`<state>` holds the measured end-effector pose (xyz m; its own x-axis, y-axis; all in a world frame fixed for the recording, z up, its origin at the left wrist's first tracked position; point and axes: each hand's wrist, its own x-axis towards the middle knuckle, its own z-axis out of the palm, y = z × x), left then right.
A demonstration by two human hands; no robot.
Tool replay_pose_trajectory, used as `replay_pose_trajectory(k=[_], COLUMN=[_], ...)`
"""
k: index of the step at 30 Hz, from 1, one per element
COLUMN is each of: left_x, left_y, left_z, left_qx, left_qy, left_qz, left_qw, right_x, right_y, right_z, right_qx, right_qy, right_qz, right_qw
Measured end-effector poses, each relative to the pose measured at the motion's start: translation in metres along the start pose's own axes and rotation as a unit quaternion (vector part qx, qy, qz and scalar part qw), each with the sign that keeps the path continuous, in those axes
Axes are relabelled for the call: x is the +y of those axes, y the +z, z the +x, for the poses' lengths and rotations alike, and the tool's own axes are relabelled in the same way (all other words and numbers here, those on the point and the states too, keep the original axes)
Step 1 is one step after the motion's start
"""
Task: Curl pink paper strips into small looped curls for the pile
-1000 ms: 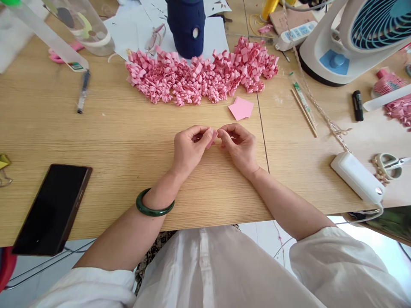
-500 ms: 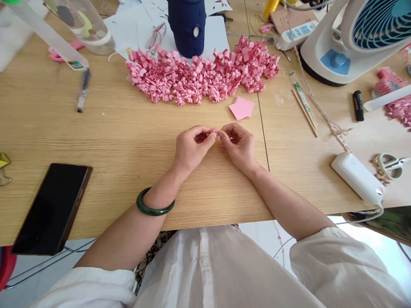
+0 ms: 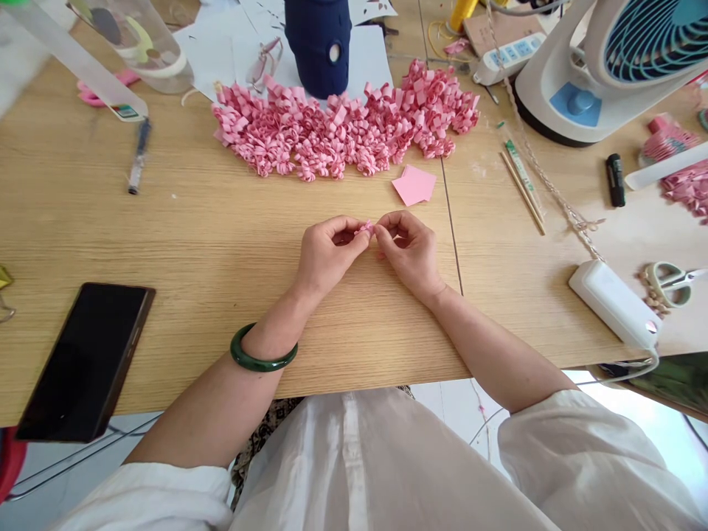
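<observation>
Between my fingertips is a small pink paper piece, curled like the ones in the heap; most of it is covered by the fingers. My left hand pinches it, with a dark green bangle on that wrist. My right hand meets it from the other side, thumb and forefinger closed at its edge. A bit of pink shows under the right thumb. Just beyond the hands lie flat pink paper pieces, overlapping. Behind them spreads a long heap of curled pink paper flowers.
A dark blue tumbler stands behind the heap. On the left are a phone and a pen. To the right I see a fan, a black marker, wooden sticks, a white power bank and scissors.
Both hands keep nearly the same pinching pose. The whole view has shifted slightly, and a little more of the pink piece shows at the left fingertips.
</observation>
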<state>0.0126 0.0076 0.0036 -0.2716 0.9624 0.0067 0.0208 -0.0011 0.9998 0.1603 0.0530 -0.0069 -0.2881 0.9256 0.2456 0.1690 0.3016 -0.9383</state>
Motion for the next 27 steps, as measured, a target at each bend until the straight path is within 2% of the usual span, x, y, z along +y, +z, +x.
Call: replay_pose_trajectory(k=[10,16,21,27], left_x=[0.003,0.003,0.002,-0.001], left_y=[0.001,0.003,0.003,-0.001], left_z=[0.0,0.0,0.0,0.001], left_qx=[0.009,0.016,0.014,0.019], left_qy=[0.007,-0.008,-0.003,0.011], left_qz=[-0.015,-0.046,-0.075,-0.06], left_qw=[1.0,0.999,0.997,0.998], right_x=[0.001,0.0,0.0,0.003], right_y=[-0.003,-0.013,-0.019,-0.018], right_z=[-0.002,0.001,0.004,0.004], right_qx=[-0.006,-0.04,-0.055,-0.046], right_qy=[-0.142,-0.233,-0.316,-0.35], right_qz=[-0.121,-0.244,-0.299,-0.317], right_qw=[0.982,0.941,0.899,0.88])
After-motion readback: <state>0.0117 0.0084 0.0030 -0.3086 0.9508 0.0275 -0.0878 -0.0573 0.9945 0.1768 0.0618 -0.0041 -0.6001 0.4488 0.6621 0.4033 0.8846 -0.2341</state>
